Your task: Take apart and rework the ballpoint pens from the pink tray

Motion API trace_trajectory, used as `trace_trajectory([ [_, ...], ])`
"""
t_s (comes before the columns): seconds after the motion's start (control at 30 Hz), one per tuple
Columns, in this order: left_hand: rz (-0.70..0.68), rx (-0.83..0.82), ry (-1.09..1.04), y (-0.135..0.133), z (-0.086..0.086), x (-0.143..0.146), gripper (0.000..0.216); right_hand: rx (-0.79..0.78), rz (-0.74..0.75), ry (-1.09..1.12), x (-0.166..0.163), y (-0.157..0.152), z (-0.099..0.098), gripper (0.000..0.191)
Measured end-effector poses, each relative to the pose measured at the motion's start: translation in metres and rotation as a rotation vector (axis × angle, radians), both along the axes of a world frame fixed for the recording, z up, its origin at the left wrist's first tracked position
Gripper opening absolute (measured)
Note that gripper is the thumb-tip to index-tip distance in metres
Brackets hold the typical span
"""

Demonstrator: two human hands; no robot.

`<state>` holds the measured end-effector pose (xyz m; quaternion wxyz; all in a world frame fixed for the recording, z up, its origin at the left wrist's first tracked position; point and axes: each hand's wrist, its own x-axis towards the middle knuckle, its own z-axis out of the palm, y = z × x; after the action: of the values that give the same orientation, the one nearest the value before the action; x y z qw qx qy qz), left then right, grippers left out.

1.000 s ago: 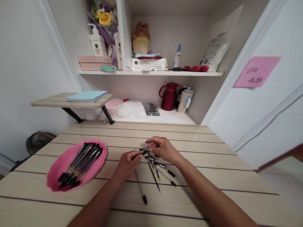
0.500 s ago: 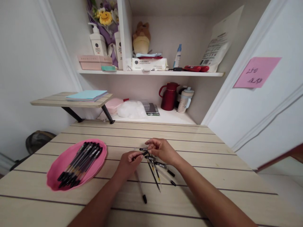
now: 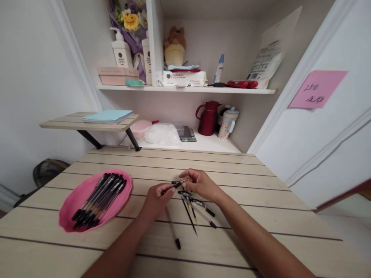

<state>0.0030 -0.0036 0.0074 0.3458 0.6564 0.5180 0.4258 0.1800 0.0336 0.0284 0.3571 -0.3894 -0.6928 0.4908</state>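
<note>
Head view shows your left hand and right hand both pinching one slim black pen just above the slatted pale wood table. Thin loose pens lie beneath your right hand. A smooth pink oval tray sits well to the left, and open boards run to the right edge.

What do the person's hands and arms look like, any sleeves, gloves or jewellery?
The left hand and right hand are bare: no gloves, no visible rings or watch. The left forearm and right forearm are uncovered to the picture's edge, no sleeve in view.
</note>
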Motion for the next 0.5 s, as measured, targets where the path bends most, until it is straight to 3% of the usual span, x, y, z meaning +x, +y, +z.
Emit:
trace_trajectory([
  [0.13, -0.011, 0.019, 0.013, -0.0011, 0.0024, 0.0003, 0.025, 0.009, 0.003, -0.084, 0.0023, -0.0018, 0.0007, 0.015],
  [0.33, -0.004, 0.062, 0.036, -0.0021, 0.0048, -0.0001, 0.024, 0.115, -0.044, -0.237, 0.0004, -0.0044, 0.0026, 0.034],
  [0.5, -0.010, -0.006, -0.006, -0.0004, 0.0023, -0.0014, 0.027, 0.093, -0.033, -0.117, 0.0025, -0.0031, 0.0049, 0.021],
])
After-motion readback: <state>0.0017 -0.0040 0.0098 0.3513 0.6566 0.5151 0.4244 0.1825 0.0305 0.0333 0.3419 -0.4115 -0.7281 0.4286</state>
